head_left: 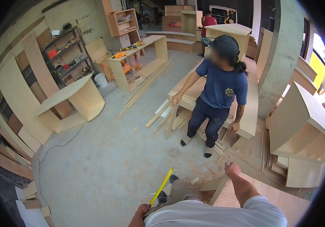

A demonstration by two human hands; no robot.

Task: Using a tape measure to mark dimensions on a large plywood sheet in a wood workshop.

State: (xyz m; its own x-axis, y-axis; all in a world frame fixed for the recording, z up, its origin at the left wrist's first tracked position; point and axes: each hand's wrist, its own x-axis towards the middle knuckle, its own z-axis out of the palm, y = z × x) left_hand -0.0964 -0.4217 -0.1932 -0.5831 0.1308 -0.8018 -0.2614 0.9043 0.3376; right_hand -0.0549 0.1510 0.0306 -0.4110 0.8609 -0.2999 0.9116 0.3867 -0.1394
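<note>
My left hand (144,209) is closed around the lower end of a tape measure (161,186). Its yellow blade sticks out up and to the right over the floor, beside my shoes; the case is hidden in my grip. On the other side, my right hand (232,169) is closed, knuckles forward, at the far corner of a plywood box (261,195) beside me. Whatever its fingers hold, if anything, cannot be made out. Ahead of me a person (223,87) in a blue shirt and dark cap leans against a long plywood cabinet (248,113), one hand on a wooden strip.
Wood strips (147,85) and offcuts (194,181) lie on the grey floor (94,166). Plywood cabinets (71,96) stand left, with a cable (58,145) trailing nearby. A tool shelf (66,53), a white bucket (101,80) and a concrete pillar (280,56) stand farther off.
</note>
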